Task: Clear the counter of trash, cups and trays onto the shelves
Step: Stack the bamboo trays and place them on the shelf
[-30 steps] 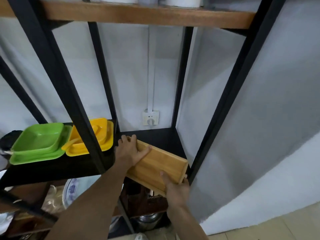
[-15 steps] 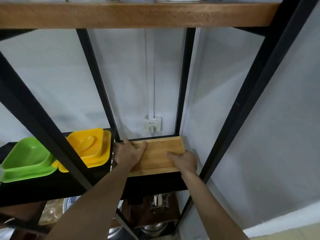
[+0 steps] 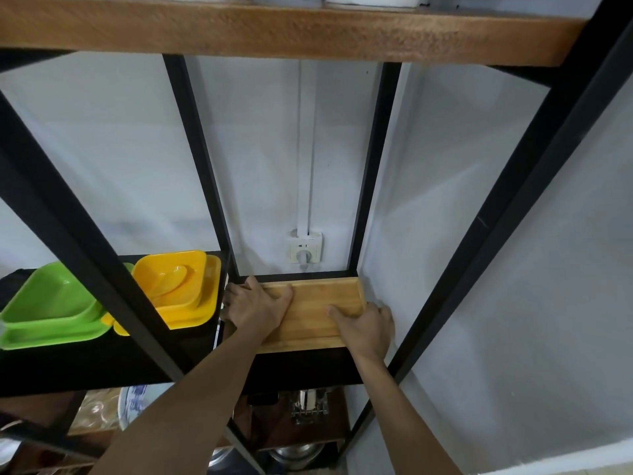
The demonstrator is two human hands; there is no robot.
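Note:
A wooden tray [image 3: 317, 305] lies flat on the black shelf [image 3: 301, 366], pushed into the back right corner against the wall. My left hand [image 3: 255, 308] rests palm down on the tray's left end, fingers spread. My right hand [image 3: 368, 325] lies on the tray's right front corner, fingers over the rim. Both hands press on the tray rather than lifting it.
Yellow dishes [image 3: 180, 289] and green dishes [image 3: 51, 311] sit stacked on the same shelf to the left. Black frame posts [image 3: 85, 258] cross in front. A wall socket [image 3: 305, 252] is behind the tray. A wooden shelf [image 3: 291, 29] runs overhead; plates and metal pots fill the lower levels.
The tray went from tilted at the shelf's front edge to flat and square in the back right corner. Both hands moved with it, and the view came closer.

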